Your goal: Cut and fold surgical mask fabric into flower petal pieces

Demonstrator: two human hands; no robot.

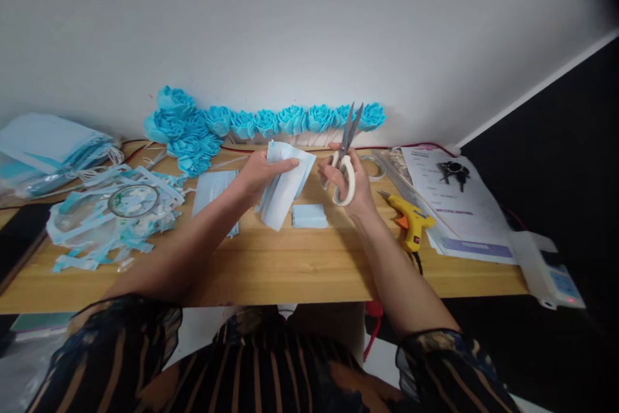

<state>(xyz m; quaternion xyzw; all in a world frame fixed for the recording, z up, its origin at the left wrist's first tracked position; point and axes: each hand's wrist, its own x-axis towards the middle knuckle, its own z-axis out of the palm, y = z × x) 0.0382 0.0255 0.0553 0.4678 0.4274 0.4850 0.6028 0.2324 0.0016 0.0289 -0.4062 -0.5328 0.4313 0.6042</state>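
Note:
My left hand (265, 174) grips a pale blue face mask (285, 187), thumb on top, and holds it up off the table. My right hand (355, 191) has its fingers through the white handles of a pair of scissors (345, 171). Their blades are slightly apart and point up, away from the mask. Below and between my hands lies a small cut piece of blue mask fabric (309, 216). Another flat mask (213, 191) rests on the table, partly covered by my left forearm.
Blue fabric flowers (290, 120) line the wall. At the left are a stack of masks (53, 142), scraps (111, 252) and a tape roll (133, 200). A yellow glue gun (411, 220), papers (454, 207), keys (453, 173) and a power strip (551, 271) sit on the right.

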